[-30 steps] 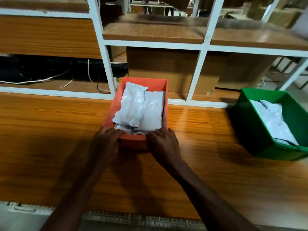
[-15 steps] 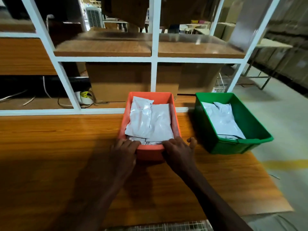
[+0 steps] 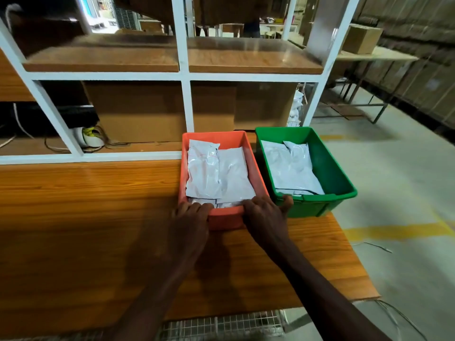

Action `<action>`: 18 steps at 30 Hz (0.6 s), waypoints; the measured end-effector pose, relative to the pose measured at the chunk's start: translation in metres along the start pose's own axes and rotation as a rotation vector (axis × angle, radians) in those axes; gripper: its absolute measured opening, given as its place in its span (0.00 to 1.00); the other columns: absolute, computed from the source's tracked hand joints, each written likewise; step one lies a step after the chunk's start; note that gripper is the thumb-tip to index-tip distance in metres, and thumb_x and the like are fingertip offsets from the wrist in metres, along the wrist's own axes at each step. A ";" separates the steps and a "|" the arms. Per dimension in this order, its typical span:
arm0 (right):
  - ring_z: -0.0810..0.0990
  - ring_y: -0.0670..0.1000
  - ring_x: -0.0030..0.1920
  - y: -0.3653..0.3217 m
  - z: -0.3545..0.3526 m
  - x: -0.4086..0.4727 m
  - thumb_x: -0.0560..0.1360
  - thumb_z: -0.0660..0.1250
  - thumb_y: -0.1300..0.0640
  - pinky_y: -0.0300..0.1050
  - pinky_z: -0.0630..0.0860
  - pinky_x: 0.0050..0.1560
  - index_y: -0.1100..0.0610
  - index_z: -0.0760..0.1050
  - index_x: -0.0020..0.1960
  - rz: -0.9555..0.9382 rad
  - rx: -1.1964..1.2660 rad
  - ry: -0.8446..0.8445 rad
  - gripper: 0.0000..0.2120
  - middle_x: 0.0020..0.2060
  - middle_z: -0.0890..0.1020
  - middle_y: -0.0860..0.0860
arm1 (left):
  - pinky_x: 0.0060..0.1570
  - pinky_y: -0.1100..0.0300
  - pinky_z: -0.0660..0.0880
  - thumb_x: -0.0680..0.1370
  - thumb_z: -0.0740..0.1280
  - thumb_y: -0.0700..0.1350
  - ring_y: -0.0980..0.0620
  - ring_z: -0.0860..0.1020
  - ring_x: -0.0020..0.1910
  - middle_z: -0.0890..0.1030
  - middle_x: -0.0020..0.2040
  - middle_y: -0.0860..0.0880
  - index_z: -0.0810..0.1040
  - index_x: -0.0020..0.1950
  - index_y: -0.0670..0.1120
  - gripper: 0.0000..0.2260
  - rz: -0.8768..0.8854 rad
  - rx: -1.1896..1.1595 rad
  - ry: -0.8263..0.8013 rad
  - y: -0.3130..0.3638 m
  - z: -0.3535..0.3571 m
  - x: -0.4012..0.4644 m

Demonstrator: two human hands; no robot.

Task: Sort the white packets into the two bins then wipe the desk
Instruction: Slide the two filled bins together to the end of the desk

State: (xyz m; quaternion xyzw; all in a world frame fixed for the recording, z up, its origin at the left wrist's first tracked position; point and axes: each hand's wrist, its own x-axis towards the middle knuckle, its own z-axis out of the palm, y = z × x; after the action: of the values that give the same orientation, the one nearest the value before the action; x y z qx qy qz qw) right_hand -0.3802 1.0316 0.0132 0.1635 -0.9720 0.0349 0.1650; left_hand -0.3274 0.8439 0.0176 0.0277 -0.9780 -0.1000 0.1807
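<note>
Both hands grip the near rim of the orange bin. Left hand sits at the rim's 7 o'clock corner, fingers curled over the lip w/ tips inside, just touching the packets. Right hand is at the 5 o'clock corner, fingers hooked over the rim the same way; its outermost finger sticks out toward 2 o'clock & touches the green bin. Prob. reason for the two-handed corner grip: it lets the bin slide or steer flat on the desk w/o tipping the load.

White packets lie flat in the orange bin, one overlapping another, more edges peeking out under them at the near end. More white packets lie in the green bin, slumped toward its near wall. No loose packets visible on the desk, so sorting looks done or nearly so; wiping not yet begun, & no cloth in view.

The two bins stand side by side, green at 3 o'clock of orange, walls v. close, maybe touching at the near end — can't tell. That pairing at the desk's right end leaves the long stretch at 9 o'clock bare, handy for a wipe.

Desk is glossy wood-grain laminate, its right edge just past the green bin. At 12 o'clock a white frame shelf w/ wood boards, cardboard behind it, cables & a small white object at 10 o'clock. Off at 2–3 o'clock: grey concrete floor w/ a yellow line, a metal-leg table carrying a cardboard box. Wire mesh runs under the desk's near edge.
</note>
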 end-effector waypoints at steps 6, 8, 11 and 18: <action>0.78 0.52 0.57 0.020 0.006 -0.004 0.74 0.68 0.50 0.63 0.54 0.62 0.48 0.78 0.46 -0.015 -0.020 0.077 0.03 0.43 0.83 0.45 | 0.46 0.47 0.75 0.67 0.69 0.35 0.40 0.78 0.51 0.84 0.50 0.47 0.82 0.56 0.48 0.19 0.009 -0.017 0.019 0.016 0.005 0.005; 0.78 0.52 0.56 0.021 0.007 -0.004 0.73 0.68 0.50 0.62 0.55 0.62 0.49 0.77 0.45 -0.020 -0.023 0.109 0.03 0.42 0.82 0.45 | 0.47 0.47 0.75 0.68 0.67 0.34 0.39 0.78 0.51 0.84 0.50 0.46 0.82 0.56 0.48 0.19 0.004 -0.024 0.018 0.016 0.005 0.008; 0.77 0.53 0.58 0.022 0.010 -0.002 0.73 0.69 0.51 0.61 0.56 0.61 0.49 0.77 0.46 -0.036 0.009 0.125 0.03 0.45 0.82 0.47 | 0.47 0.48 0.75 0.67 0.66 0.34 0.40 0.78 0.51 0.84 0.51 0.47 0.81 0.57 0.49 0.20 -0.009 -0.009 0.007 0.017 0.005 0.011; 0.64 0.65 0.75 0.030 0.006 0.002 0.72 0.65 0.39 0.68 0.57 0.66 0.46 0.71 0.61 0.162 0.052 0.070 0.20 0.73 0.68 0.61 | 0.50 0.46 0.76 0.68 0.71 0.32 0.40 0.79 0.52 0.84 0.53 0.46 0.82 0.57 0.47 0.20 -0.027 -0.021 0.022 0.018 0.008 0.017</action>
State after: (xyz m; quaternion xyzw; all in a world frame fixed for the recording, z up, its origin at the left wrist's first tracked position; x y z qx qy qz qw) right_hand -0.3935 1.0588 0.0075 0.0873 -0.9745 0.0793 0.1911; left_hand -0.3461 0.8611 0.0195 0.0399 -0.9744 -0.1125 0.1905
